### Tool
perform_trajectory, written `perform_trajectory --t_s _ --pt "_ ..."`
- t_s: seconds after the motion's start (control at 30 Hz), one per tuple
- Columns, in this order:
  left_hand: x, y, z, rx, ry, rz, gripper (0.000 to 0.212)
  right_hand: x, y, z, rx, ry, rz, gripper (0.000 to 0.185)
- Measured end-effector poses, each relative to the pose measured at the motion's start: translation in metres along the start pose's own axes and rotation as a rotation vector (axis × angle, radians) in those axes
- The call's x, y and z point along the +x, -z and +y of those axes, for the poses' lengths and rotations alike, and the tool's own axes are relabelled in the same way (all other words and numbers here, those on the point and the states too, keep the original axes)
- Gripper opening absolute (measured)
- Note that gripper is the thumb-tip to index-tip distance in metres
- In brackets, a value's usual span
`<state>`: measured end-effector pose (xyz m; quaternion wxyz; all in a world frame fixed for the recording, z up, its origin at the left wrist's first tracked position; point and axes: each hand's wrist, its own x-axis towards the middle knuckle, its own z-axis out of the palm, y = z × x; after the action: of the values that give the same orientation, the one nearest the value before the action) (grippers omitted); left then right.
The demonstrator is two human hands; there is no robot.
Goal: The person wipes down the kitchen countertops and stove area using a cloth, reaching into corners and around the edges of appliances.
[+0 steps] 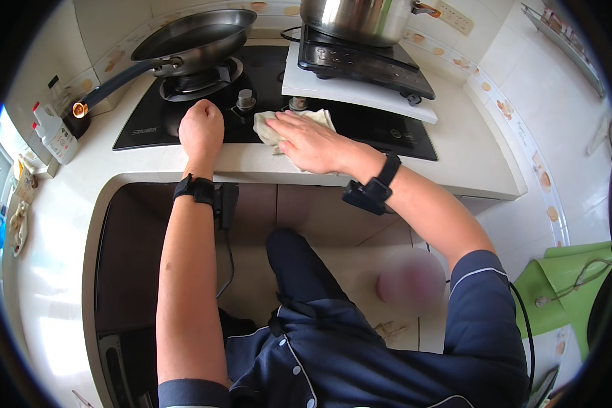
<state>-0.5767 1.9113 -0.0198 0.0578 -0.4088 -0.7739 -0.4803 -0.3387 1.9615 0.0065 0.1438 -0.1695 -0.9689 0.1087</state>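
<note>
My right hand (313, 144) lies flat over a pale cleaning cloth (270, 130), pressing it onto the front of a black glass gas cooktop (354, 120) and the counter edge. Closed into a fist, my left hand (202, 127) rests at the cooktop's front left, with nothing visible in it. Just behind the cloth are a grey control knob (245, 99) and a second knob (298, 103). A steel frying pan (199, 48) sits tilted on the left burner (196, 81), its handle (117, 84) pointing left towards me.
A stainless pot (357, 20) stands on a black induction cooker (362, 64), raised on a white board (357, 94) over the cooktop's right side. White bottles (56, 133) stand on the left counter. A pink bin-like object (410, 283), blurred, is on the floor. Green fabric (556, 293) hangs at right.
</note>
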Motion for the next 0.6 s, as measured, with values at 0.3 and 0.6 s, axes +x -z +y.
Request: perform_trajectory --t_s 0.3,0.6 --pt "-0.004 -0.001 0.003 -0.015 -0.002 0.015 0.027 0.01 -0.022 -0.01 -0.011 0.082 0.064 0.047" --pt "-0.005 0.001 0.007 -0.01 -0.004 0.003 0.027 0.05 -0.021 -0.017 0.019 0.075 0.015 0.04"
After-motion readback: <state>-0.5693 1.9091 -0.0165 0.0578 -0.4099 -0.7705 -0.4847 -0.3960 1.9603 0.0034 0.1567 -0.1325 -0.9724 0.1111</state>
